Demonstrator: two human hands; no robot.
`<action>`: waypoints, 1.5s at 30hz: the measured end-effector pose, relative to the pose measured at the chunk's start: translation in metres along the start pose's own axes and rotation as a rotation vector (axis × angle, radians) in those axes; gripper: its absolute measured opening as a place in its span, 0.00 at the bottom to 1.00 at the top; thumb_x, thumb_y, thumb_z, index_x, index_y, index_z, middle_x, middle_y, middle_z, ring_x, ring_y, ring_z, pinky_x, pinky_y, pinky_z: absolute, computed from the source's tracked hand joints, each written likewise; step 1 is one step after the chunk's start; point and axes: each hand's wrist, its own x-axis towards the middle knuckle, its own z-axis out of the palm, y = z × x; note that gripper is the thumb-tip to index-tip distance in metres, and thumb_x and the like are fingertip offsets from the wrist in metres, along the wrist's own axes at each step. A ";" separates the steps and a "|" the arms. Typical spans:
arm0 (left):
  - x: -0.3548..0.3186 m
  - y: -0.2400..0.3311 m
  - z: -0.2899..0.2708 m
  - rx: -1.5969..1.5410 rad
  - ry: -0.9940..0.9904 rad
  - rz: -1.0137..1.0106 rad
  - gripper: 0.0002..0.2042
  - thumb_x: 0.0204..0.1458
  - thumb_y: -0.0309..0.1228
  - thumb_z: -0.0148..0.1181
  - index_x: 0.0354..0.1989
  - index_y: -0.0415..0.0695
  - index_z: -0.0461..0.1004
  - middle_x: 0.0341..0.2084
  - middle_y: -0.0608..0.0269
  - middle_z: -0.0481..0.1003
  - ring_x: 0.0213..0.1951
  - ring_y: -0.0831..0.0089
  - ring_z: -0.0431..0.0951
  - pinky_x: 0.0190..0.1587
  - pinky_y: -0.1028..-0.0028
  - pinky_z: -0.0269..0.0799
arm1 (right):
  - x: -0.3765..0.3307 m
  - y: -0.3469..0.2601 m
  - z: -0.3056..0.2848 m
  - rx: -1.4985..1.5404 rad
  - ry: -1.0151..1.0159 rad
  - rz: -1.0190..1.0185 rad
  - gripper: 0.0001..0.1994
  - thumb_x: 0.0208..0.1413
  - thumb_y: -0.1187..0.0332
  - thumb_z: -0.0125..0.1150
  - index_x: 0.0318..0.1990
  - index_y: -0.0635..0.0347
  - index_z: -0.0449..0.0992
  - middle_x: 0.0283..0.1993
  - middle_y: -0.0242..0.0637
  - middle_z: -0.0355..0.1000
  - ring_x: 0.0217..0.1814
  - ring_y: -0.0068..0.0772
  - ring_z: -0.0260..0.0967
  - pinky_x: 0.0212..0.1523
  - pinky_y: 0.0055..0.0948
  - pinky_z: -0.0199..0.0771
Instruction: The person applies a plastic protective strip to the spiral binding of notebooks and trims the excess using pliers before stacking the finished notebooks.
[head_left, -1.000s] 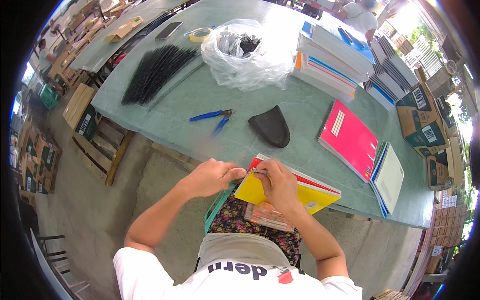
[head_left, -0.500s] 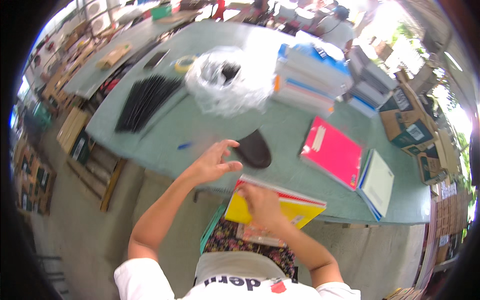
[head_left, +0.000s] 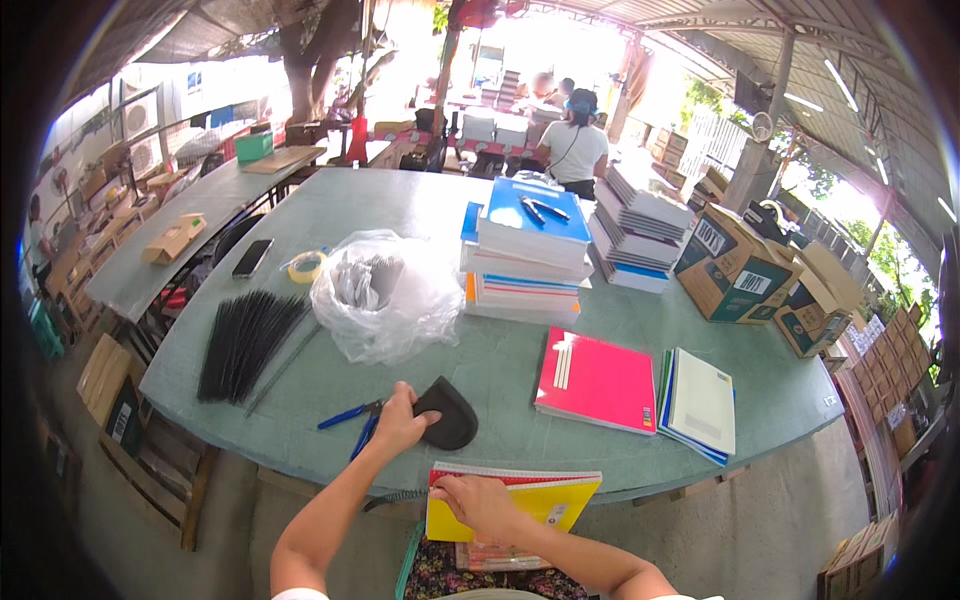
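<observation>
Open-sided workshop, long green table (head_left: 520, 370) stacked with notebooks. Near edge: left hand (head_left: 400, 420) curls its fingers around blue-handled pliers (head_left: 352, 418); right hand (head_left: 478, 500) presses spread fingers on a yellow notebook (head_left: 545, 500).

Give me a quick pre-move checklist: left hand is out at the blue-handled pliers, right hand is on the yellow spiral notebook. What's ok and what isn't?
1. Left hand at the blue-handled pliers: ok, it rests at the jaw end, beside the black pouch.
2. Pliers actually gripped: cannot tell, the fingers hide the contact.
3. Right hand holding down the yellow spiral notebook: ok, palm flat on the cover.
4. Notebook supported: not ok, it juts past the table edge over the lap.
5. Spiral binding seated: cannot tell, too small.
6. Red notebook out of the way: ok, it lies apart to the right.
</observation>
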 end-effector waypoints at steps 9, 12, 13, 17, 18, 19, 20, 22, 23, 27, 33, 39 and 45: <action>-0.111 0.124 -0.113 -0.669 0.381 0.346 0.20 0.40 0.34 0.66 0.40 0.44 0.65 0.30 0.58 0.69 0.34 0.70 0.71 0.39 0.72 0.68 | -0.006 0.017 -0.017 0.172 -0.008 0.061 0.12 0.54 0.61 0.52 0.38 0.59 0.71 0.33 0.44 0.73 0.37 0.47 0.70 0.37 0.40 0.69; -0.159 0.094 -0.087 0.024 0.289 0.643 0.16 0.43 0.29 0.61 0.44 0.48 0.72 0.28 0.56 0.71 0.27 0.68 0.73 0.28 0.73 0.69 | -0.018 0.012 -0.033 0.135 -0.109 0.093 0.12 0.54 0.61 0.52 0.39 0.58 0.72 0.34 0.44 0.73 0.39 0.47 0.70 0.38 0.40 0.69; -0.167 0.086 -0.059 -0.006 0.182 0.587 0.16 0.46 0.27 0.57 0.46 0.55 0.75 0.26 0.58 0.71 0.23 0.69 0.73 0.20 0.76 0.68 | -0.028 0.018 -0.041 0.115 -0.131 0.113 0.12 0.54 0.61 0.52 0.39 0.57 0.72 0.34 0.43 0.73 0.38 0.47 0.70 0.38 0.40 0.69; -0.186 0.033 -0.054 0.070 -0.217 0.511 0.19 0.40 0.29 0.63 0.44 0.44 0.72 0.28 0.56 0.72 0.28 0.66 0.74 0.31 0.69 0.72 | -0.055 0.025 -0.074 0.003 -0.163 0.200 0.11 0.53 0.61 0.54 0.39 0.56 0.73 0.33 0.42 0.73 0.38 0.45 0.71 0.37 0.39 0.70; -0.178 0.043 -0.060 0.056 -0.236 0.484 0.19 0.40 0.29 0.63 0.44 0.44 0.72 0.28 0.56 0.72 0.28 0.66 0.74 0.31 0.69 0.72 | -0.060 0.030 -0.073 -0.003 -0.100 0.198 0.10 0.52 0.62 0.55 0.38 0.56 0.73 0.32 0.41 0.73 0.37 0.44 0.71 0.35 0.38 0.70; -0.161 0.063 -0.068 0.028 0.022 0.457 0.17 0.40 0.28 0.63 0.42 0.45 0.73 0.28 0.56 0.72 0.28 0.65 0.74 0.30 0.68 0.72 | -0.064 0.034 -0.071 -0.009 -0.034 0.197 0.10 0.51 0.62 0.56 0.36 0.56 0.74 0.32 0.40 0.73 0.36 0.43 0.71 0.34 0.38 0.70; -0.154 0.073 -0.068 0.007 0.282 0.420 0.15 0.41 0.27 0.62 0.40 0.46 0.75 0.27 0.56 0.71 0.29 0.63 0.74 0.29 0.67 0.71 | -0.065 0.036 -0.068 0.003 -0.058 0.217 0.10 0.51 0.62 0.56 0.36 0.56 0.74 0.32 0.40 0.73 0.36 0.43 0.71 0.34 0.38 0.70; -0.158 0.049 -0.039 0.265 -0.134 0.372 0.19 0.41 0.25 0.59 0.45 0.56 0.74 0.29 0.59 0.72 0.27 0.64 0.75 0.25 0.67 0.71 | -0.063 0.032 -0.057 -0.093 0.091 0.108 0.08 0.48 0.64 0.59 0.35 0.53 0.75 0.30 0.37 0.73 0.33 0.40 0.71 0.31 0.36 0.70; -0.165 0.035 -0.031 0.364 -0.509 0.354 0.20 0.41 0.26 0.58 0.45 0.61 0.74 0.29 0.62 0.73 0.27 0.65 0.75 0.25 0.67 0.72 | -0.066 0.035 -0.051 -0.108 0.124 0.103 0.08 0.46 0.66 0.61 0.35 0.51 0.76 0.27 0.36 0.73 0.29 0.37 0.71 0.28 0.34 0.69; -0.158 0.066 -0.055 0.246 -0.011 0.508 0.21 0.41 0.25 0.59 0.47 0.58 0.73 0.32 0.62 0.74 0.27 0.66 0.76 0.27 0.70 0.73 | -0.073 0.045 -0.044 -0.069 0.165 0.029 0.08 0.44 0.68 0.62 0.35 0.50 0.77 0.26 0.34 0.73 0.26 0.36 0.71 0.25 0.32 0.68; -0.176 0.028 -0.028 0.171 -0.264 0.472 0.19 0.43 0.20 0.54 0.45 0.55 0.75 0.26 0.61 0.74 0.26 0.65 0.74 0.26 0.71 0.73 | -0.055 0.037 -0.049 0.000 0.135 0.077 0.08 0.42 0.71 0.63 0.33 0.52 0.79 0.24 0.36 0.74 0.23 0.35 0.71 0.25 0.29 0.68; -0.155 0.038 -0.033 0.091 0.108 0.351 0.18 0.43 0.21 0.57 0.44 0.50 0.75 0.26 0.64 0.73 0.24 0.68 0.73 0.26 0.71 0.72 | -0.057 0.048 -0.041 -0.063 0.189 0.108 0.08 0.40 0.70 0.64 0.32 0.51 0.80 0.24 0.34 0.74 0.23 0.33 0.71 0.24 0.29 0.69; -0.128 0.060 -0.039 0.151 0.262 0.503 0.19 0.41 0.22 0.59 0.44 0.52 0.75 0.29 0.61 0.75 0.24 0.69 0.74 0.27 0.70 0.71 | -0.048 0.042 -0.048 -0.039 0.165 0.133 0.05 0.44 0.69 0.61 0.31 0.49 0.79 0.27 0.32 0.75 0.26 0.33 0.73 0.24 0.31 0.71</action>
